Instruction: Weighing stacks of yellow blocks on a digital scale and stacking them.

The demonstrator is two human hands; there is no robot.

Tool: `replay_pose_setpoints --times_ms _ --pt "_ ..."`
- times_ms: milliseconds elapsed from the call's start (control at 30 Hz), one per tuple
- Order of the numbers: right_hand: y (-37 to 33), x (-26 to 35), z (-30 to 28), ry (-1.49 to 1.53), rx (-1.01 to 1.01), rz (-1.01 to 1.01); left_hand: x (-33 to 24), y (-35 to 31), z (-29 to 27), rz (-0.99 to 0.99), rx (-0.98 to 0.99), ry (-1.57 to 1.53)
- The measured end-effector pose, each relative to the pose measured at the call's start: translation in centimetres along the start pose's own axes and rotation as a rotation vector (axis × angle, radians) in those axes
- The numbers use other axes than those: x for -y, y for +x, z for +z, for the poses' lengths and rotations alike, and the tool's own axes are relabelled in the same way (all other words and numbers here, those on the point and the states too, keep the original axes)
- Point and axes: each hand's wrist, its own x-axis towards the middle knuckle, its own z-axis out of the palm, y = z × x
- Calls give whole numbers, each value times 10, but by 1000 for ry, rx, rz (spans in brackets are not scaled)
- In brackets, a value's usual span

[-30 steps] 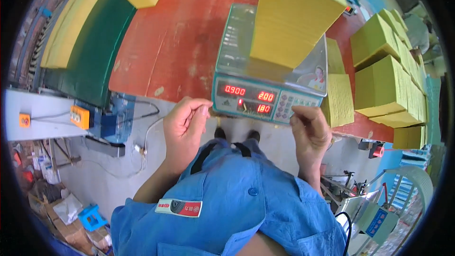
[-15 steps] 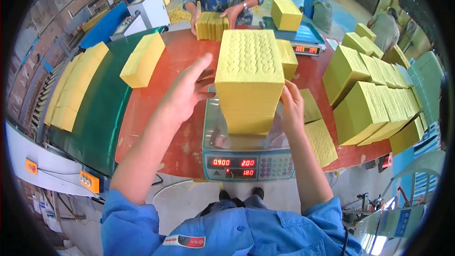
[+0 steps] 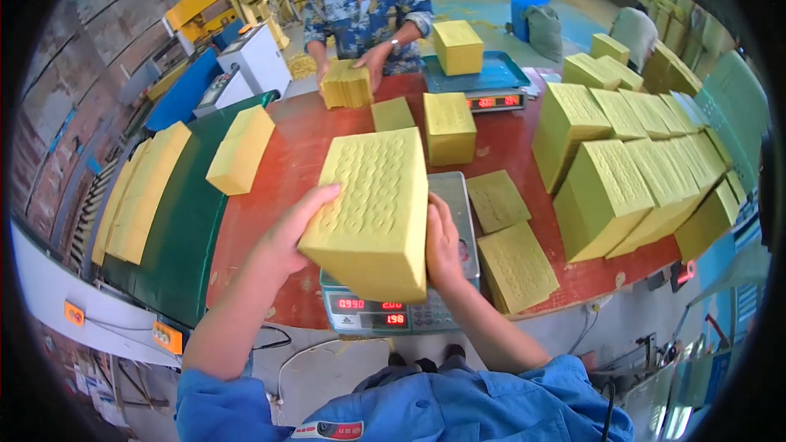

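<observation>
A tall block of stacked yellow sheets (image 3: pixel 372 192), embossed with rows of round marks on top, is tilted between my two hands. My left hand (image 3: pixel 295 229) presses its left side, the thumb on the top edge. My right hand (image 3: pixel 442 241) grips the right side, its fingers partly hidden behind the block. Beneath it stands a digital scale (image 3: pixel 372 321) with lit red digits; the block covers part of its platform and keypad. Two thin piles of yellow sheets, one nearer (image 3: pixel 516 270) and one farther (image 3: pixel 497 200), lie just right of the scale.
Across the red table (image 3: pixel 258 237), a co-worker holds a small sheaf of yellow sheets (image 3: pixel 347 84). A second scale with a blue tray (image 3: pixel 499 74) carries another yellow block (image 3: pixel 458 47). Several blocks (image 3: pixel 610 200) are packed at the right. A green conveyor belt (image 3: pixel 176 254) runs along the left.
The block stood upright on the scale, my left hand apart from it. Now both hands clasp it, tilted and closer to me. The co-worker's sheaf has shifted, and the view has moved.
</observation>
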Motion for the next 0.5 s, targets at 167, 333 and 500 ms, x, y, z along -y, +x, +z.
replay_pose_setpoints --times_ms 167,333,500 --pt "-40 -1 -34 -202 -63 -82 -2 6 -8 -58 89 99" --pt "-122 5 -52 -54 -23 203 -16 29 -30 -54 120 222" --pt "-125 -26 -33 351 -210 503 -15 48 -37 -60 338 260"
